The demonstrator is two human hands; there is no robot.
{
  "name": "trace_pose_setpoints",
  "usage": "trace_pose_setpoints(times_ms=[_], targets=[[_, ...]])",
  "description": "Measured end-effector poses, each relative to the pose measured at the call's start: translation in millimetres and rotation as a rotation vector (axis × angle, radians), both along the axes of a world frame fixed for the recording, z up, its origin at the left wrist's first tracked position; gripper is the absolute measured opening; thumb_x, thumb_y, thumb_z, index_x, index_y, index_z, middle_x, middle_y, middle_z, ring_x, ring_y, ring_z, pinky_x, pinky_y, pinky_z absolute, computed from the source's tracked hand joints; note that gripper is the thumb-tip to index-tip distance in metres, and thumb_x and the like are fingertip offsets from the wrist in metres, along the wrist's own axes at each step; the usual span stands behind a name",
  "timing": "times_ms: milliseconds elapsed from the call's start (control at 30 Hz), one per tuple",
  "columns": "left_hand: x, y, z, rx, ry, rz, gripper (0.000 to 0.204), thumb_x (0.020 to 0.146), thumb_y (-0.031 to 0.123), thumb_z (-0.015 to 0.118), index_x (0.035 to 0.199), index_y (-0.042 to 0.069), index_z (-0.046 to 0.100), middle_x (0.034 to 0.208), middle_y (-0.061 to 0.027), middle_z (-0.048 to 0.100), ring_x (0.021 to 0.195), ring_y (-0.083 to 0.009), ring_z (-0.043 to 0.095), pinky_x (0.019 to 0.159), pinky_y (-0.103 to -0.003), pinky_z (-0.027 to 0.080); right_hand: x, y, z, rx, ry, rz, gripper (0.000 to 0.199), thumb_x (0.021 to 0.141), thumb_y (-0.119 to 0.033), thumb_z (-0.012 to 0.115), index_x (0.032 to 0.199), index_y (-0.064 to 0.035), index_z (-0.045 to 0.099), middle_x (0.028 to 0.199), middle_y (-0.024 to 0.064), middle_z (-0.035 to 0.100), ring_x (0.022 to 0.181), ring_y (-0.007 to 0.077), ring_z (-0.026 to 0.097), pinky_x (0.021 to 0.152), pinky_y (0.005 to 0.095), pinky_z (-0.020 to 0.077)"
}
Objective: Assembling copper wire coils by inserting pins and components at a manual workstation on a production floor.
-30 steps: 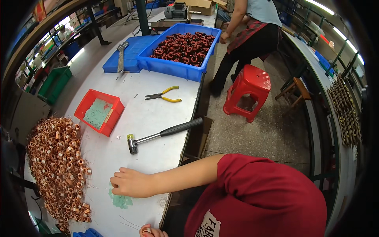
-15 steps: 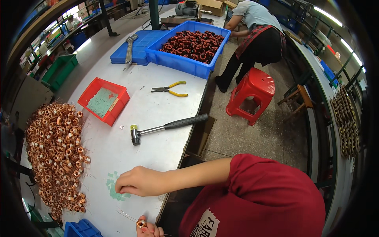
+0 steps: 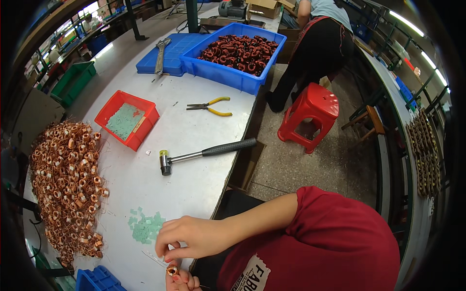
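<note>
At the lower edge my left hand (image 3: 182,282) pinches a small copper-wire ring coil (image 3: 172,270) between thumb and fingers. Thin wire leads stick out from it. My right hand (image 3: 191,238) is just above the coil, its fingertips bent together close to the leads. Whatever sits between those fingertips is too small or hidden to make out. Beside my right hand lies a loose patch of small pale green rectangular pieces (image 3: 145,227) on the white table (image 3: 131,186).
Left is a large heap of copper coils (image 3: 68,189). Farther off are a red bin (image 3: 151,121) of green pieces, a mallet (image 3: 194,156), yellow-handled pliers (image 3: 211,106), a wrench (image 3: 160,57) and a blue crate (image 3: 221,79) of dark red coils. A person bends beyond a red stool (image 3: 318,104).
My right hand has moved from the green pieces toward me, to the coil in my left hand. My left hand still holds the coil. The person beyond the stool has shifted.
</note>
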State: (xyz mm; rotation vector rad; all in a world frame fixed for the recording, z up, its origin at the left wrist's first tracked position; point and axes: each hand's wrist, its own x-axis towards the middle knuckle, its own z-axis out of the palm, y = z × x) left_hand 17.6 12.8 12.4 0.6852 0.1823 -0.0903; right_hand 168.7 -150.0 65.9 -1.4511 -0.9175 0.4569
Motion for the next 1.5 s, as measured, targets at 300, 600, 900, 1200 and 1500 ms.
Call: trace_pose_setpoints(times_ms=[300, 600, 900, 1200, 1500], targets=[[3, -7, 8, 0.029, 0.023, -0.001, 0.026, 0.088, 0.007, 0.053, 0.113, 0.0, 0.049, 0.083, -0.0041, 0.052, 0.056, -0.0049, 0.036, 0.05, -0.015, 0.029, -18, 1, -9, -0.003, -0.401, -0.207, 0.005, 0.081, -0.003, 0.06, 0.081, -0.0075, 0.06, 0.08, 0.0028, 0.054, 0.074, 0.0169, 0.051, 0.065, 0.028, 0.044], [1, -10, -3, 0.052, -0.034, 0.0, 0.025, 0.09, 0.008, 0.053, 0.113, -0.001, 0.049, 0.083, -0.0051, 0.052, 0.057, -0.0048, 0.037, 0.05, -0.015, 0.029, -25, -4, -7, 0.009, -0.076, -0.095, 0.005, 0.081, -0.002, 0.059, 0.084, -0.0061, 0.061, 0.083, 0.0047, 0.057, 0.072, 0.0176, 0.054, 0.066, 0.0277, 0.046], [7, -30, 26, 0.224, 0.3, 0.129, 0.031, 0.094, 0.016, 0.05, 0.118, -0.004, 0.05, 0.062, -0.0019, 0.045, 0.051, -0.0065, 0.035, 0.042, -0.018, 0.029, -18, -13, -3, -0.06, -0.06, -0.088, 0.018, 0.078, 0.004, 0.065, 0.094, -0.0043, 0.065, 0.087, 0.0041, 0.064, 0.074, 0.0168, 0.059, 0.066, 0.0244, 0.0479], [5, -23, 25, 0.09, 0.271, 0.027, 0.031, 0.098, 0.009, 0.042, 0.126, -0.003, 0.047, 0.069, -0.0018, 0.047, 0.056, -0.0069, 0.032, 0.05, -0.017, 0.029, -27, -4, -9, -0.208, -0.431, -0.09, 0.024, 0.064, 0.011, 0.065, 0.085, -0.001, 0.065, 0.079, 0.0069, 0.062, 0.064, 0.0159, 0.049, 0.058, 0.0243, 0.0417], [5, -20, 20, 0.19, 0.194, 0.001, 0.026, 0.097, 0.009, 0.043, 0.119, -0.002, 0.052, 0.07, -0.0007, 0.05, 0.059, -0.0069, 0.038, 0.053, -0.017, 0.033, -38, 5, -18, -0.207, -0.706, -0.086, 0.027, 0.061, 0.01, 0.066, 0.086, 0.0007, 0.065, 0.078, 0.008, 0.059, 0.062, 0.0165, 0.047, 0.055, 0.0238, 0.04]])
